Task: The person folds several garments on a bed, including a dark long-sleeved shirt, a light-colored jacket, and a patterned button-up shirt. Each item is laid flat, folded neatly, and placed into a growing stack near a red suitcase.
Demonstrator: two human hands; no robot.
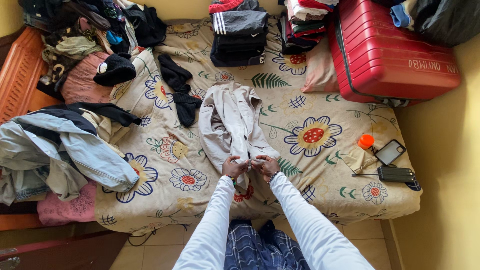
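A light grey garment (231, 122) lies lengthwise in the middle of the bed, on a cream sheet printed with flowers (310, 135). My left hand (234, 166) and my right hand (266, 165) sit side by side at the garment's near end. Both pinch its lower edge between fingers and thumb. My arms are in white long sleeves, and there is a bracelet on each wrist.
A red suitcase (390, 55) lies at the bed's far right corner. Stacks of folded clothes (239, 32) stand at the head. Dark socks (181, 92) and a loose clothes pile (65, 145) lie left. Two phones (395, 162) and an orange-capped bottle (366, 142) sit right.
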